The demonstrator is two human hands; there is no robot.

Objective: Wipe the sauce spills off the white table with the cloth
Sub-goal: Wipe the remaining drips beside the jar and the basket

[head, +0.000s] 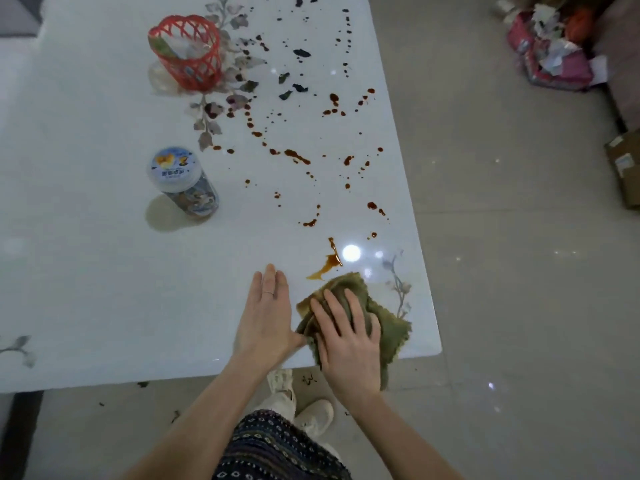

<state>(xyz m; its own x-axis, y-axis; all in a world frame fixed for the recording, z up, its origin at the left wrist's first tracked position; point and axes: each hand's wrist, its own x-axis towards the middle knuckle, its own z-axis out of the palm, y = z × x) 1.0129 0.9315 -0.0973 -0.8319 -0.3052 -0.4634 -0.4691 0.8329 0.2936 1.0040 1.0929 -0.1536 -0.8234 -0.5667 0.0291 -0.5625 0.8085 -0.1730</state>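
Right hand [346, 337] flat on the cloth [389, 329], fingers spread and pressing down, not curled round it. Left hand [266, 313] flat on bare tabletop just left of the cloth, fingers straight and together, holding nothing; thumb sits at the cloth's left edge.

White table [86, 271]: glossy, grey floral print, fills most of the view.

Floor [519, 289]: pale grey tiles to the right and below the near edge. Pile of wrappers and paper scraps [550, 50] on it far right, cardboard box [627, 168] at the right frame edge.

Cloth: olive green, bunched, at the table's near right corner. One corner hangs over the near edge.

Red basket [187, 53]: lattice plastic, far side of the table, well apart from the hands. Something crumpled is inside; can't tell what.

Jar [181, 181]: printed lid, mid-table, left of the spills.

Sauce spills [298, 156]: brown drops and streaks scattered over the right half, from the far edge toward the cloth. Nearest smear [327, 266] lies just beyond the cloth's far edge. Dark scraps [301, 53] lie among the far drops.

Ring [268, 292]: thin band on a left finger.
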